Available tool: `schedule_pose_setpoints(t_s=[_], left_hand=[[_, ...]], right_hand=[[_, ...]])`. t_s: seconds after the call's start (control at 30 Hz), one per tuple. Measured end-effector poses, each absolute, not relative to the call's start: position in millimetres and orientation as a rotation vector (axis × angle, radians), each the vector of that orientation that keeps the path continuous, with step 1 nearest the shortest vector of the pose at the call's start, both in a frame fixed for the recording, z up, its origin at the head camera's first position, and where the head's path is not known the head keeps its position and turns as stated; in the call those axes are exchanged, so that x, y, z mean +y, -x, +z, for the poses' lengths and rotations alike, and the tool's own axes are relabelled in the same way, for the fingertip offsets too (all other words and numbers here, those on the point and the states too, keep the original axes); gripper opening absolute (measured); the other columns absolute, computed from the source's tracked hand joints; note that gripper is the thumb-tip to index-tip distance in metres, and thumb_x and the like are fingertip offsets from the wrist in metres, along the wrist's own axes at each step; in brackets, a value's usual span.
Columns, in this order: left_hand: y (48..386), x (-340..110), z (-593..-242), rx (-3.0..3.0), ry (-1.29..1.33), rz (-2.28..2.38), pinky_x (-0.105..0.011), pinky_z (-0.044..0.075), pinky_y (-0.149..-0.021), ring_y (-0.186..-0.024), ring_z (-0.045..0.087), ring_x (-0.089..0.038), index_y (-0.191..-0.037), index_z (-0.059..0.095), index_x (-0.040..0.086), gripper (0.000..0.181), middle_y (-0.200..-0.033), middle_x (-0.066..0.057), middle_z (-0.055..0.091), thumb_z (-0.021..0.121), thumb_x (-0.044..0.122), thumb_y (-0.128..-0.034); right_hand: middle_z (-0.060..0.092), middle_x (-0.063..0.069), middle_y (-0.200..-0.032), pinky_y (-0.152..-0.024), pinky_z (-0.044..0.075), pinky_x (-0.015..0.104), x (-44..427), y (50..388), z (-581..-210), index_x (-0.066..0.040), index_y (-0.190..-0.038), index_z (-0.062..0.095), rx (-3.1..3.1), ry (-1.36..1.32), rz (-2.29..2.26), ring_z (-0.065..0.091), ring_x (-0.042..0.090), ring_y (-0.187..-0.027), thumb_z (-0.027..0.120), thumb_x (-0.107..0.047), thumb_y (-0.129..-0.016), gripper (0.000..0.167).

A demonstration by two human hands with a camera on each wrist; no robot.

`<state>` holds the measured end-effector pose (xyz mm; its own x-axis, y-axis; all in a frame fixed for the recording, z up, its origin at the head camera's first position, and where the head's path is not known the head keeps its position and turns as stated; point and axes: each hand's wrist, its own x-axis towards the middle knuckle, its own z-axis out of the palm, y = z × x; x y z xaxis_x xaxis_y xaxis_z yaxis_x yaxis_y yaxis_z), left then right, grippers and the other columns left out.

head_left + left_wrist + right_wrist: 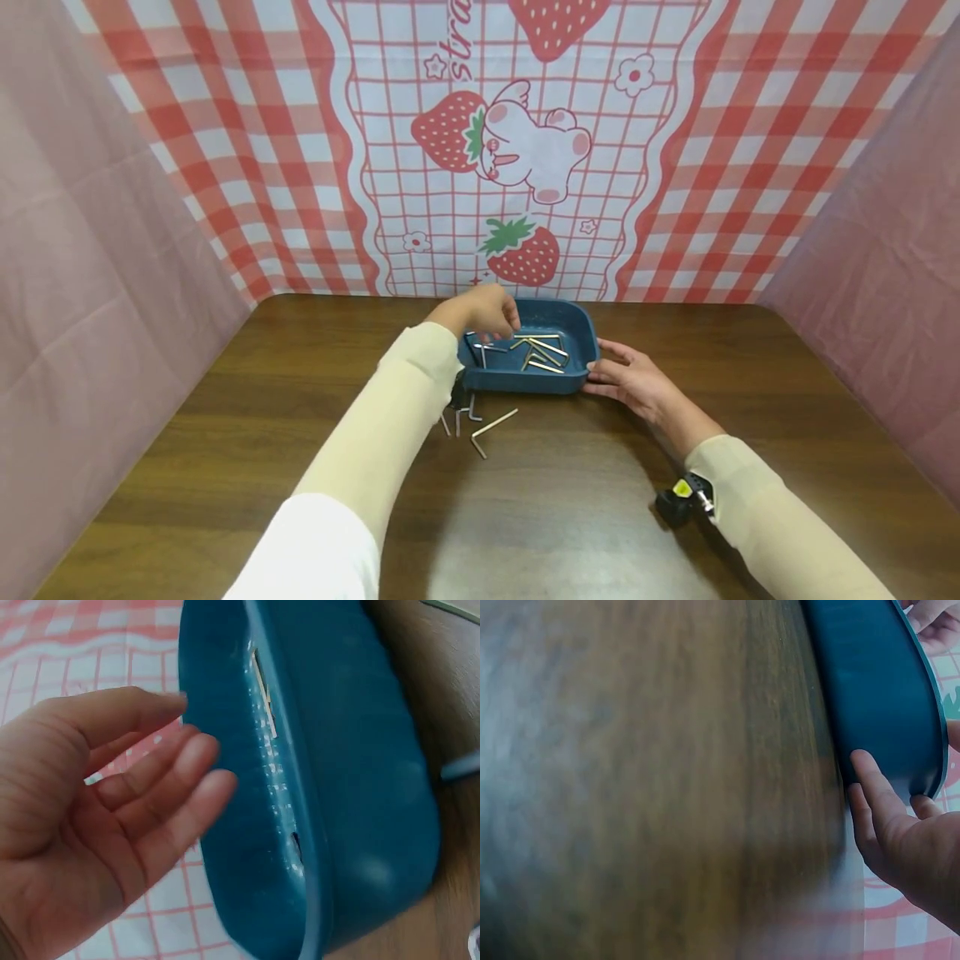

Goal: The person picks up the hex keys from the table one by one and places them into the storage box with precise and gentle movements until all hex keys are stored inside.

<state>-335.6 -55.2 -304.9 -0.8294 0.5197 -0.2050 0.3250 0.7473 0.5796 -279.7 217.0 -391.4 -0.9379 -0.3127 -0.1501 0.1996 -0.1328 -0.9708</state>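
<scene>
A blue plastic tray [525, 382] stands on the table near the back cloth. Several gold-coloured hex keys [548, 352] lie in its right half, and grey hex keys [491, 347] lie toward its left end. Over that left part hovers my left hand [486, 312], fingers loosely bent; the left wrist view shows nothing between its thumb and fingers. My right hand [636, 385] holds the tray's near right corner, thumb by the rim and fingers along the outer wall [877, 697]. Part of the tray's left side is hidden behind my left hand and sleeve.
In front of the tray a gold hex key [492, 424] lies on the wooden table [555, 500]. Silver hex keys [458, 422] are beside it, partly covered by my left sleeve. A strawberry-patterned cloth [465, 192] hangs behind, with pink cloths at both sides.
</scene>
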Motion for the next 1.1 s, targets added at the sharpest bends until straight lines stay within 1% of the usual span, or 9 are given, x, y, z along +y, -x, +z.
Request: schedule_pose_setpoints(t_s=[0.03,0.17,0.27,0.37,0.5,0.57,0.77,0.9,1.1], left_hand=[[333.4,-54.6,-304.1,2.621,-0.689,0.732,-0.033,0.058,-0.070,-0.074,0.063,-0.018,-0.100,0.069,0.001,0.014,-0.091,-0.007,0.066,0.064,0.001,-0.0871],[326.1,-54.0,-304.4,2.749,-0.879,0.541,-0.029,0.054,-0.071,-0.077,0.062,-0.016,-0.096,0.073,0.003,0.017,-0.092,-0.005,0.069,0.063,-0.001,-0.0817],[320.1,-56.1,-307.4,2.806,-0.986,0.450,-0.029,0.052,-0.075,-0.084,0.061,-0.016,-0.094,0.074,0.004,0.018,-0.090,-0.002,0.069,0.064,0.000,-0.0802],[311.4,-59.5,-309.0,2.827,-1.052,0.443,-0.027,0.052,-0.073,-0.081,0.061,-0.015,-0.094,0.074,0.006,0.017,-0.087,-0.002,0.068,0.064,0.001,-0.0803],[300.1,-65.1,-307.0,2.864,-1.131,0.407,-0.026,0.051,-0.068,-0.075,0.059,-0.013,-0.091,0.073,0.007,0.015,-0.082,0.000,0.067,0.065,0.003,-0.0788],[295.2,-68.5,-305.1,2.889,-1.172,0.360,-0.026,0.050,-0.068,-0.074,0.059,-0.013,-0.090,0.073,0.007,0.015,-0.080,0.001,0.067,0.065,0.004,-0.0775],[278.4,-82.1,-301.0,2.913,-1.284,0.270,-0.029,0.052,-0.073,-0.080,0.062,-0.015,-0.086,0.073,0.009,0.015,-0.084,-0.001,0.069,0.067,0.006,-0.0734],[265.4,-93.1,-299.9,2.920,-1.321,0.252,-0.030,0.053,-0.074,-0.082,0.062,-0.015,-0.085,0.073,0.011,0.015,-0.086,0.000,0.067,0.067,0.007,-0.0711],[250.1,-108.4,-296.8,2.932,-1.328,0.162,-0.031,0.052,-0.072,-0.081,0.057,-0.014,-0.092,0.073,0.013,0.019,-0.090,0.001,0.062,0.073,0.013,-0.0723]], right_hand=[[0.062,0.011,-0.107,-0.085,0.055,0.041,216.7,279.6,-391.3,0.005,-0.153,0.013,1.809,0.127,-2.134,0.067,0.020,-0.087,0.054,0.005,-0.093,0.072],[0.062,0.011,-0.108,-0.085,0.055,0.041,216.8,279.6,-390.8,0.005,-0.153,0.014,1.811,0.129,-2.137,0.067,0.021,-0.088,0.054,0.005,-0.093,0.072],[0.060,0.011,-0.111,-0.086,0.054,0.041,217.2,279.1,-390.5,0.005,-0.153,0.014,1.813,0.128,-2.131,0.067,0.022,-0.089,0.054,0.004,-0.093,0.072],[0.059,0.011,-0.114,-0.088,0.054,0.042,217.1,278.3,-391.0,0.004,-0.153,0.014,1.818,0.120,-2.126,0.067,0.022,-0.090,0.055,0.004,-0.093,0.072],[0.058,0.013,-0.116,-0.088,0.053,0.042,216.8,278.3,-391.7,0.004,-0.153,0.015,1.825,0.119,-2.124,0.067,0.022,-0.091,0.055,0.003,-0.093,0.072],[0.058,0.013,-0.116,-0.088,0.053,0.043,216.3,278.1,-391.9,0.004,-0.153,0.015,1.824,0.122,-2.126,0.067,0.022,-0.091,0.055,0.003,-0.093,0.072],[0.063,0.012,-0.108,-0.089,0.053,0.044,216.2,277.3,-392.7,0.004,-0.153,0.015,1.809,0.113,-2.122,0.067,0.023,-0.091,0.055,0.002,-0.094,0.071],[0.062,0.012,-0.109,-0.089,0.053,0.044,217.4,277.0,-392.5,0.005,-0.153,0.014,1.807,0.127,-2.128,0.067,0.023,-0.091,0.055,0.002,-0.094,0.072],[0.063,0.011,-0.107,-0.088,0.053,0.043,217.5,278.4,-391.6,0.005,-0.152,0.013,1.803,0.139,-2.134,0.067,0.023,-0.090,0.054,0.003,-0.094,0.071]])
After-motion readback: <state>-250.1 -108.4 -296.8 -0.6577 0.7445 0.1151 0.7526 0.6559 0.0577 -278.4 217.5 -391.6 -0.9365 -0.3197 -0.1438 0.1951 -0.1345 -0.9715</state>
